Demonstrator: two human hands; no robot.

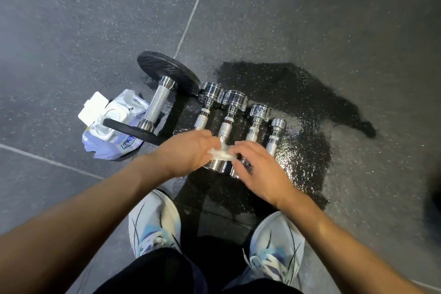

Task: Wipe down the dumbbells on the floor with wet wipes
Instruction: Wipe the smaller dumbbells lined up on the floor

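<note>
Five dumbbells (226, 126) are waiting; we are pinching one wet wipe (222, 155) between left grip (188, 150) and right grip (260, 169), wiping seemingly not yet begun.

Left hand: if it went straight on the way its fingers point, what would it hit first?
Likely the right hand. The left hand points right, and both hold the wipe between them. The dumbbells seem to lie lower, but depth is unclear.
</note>
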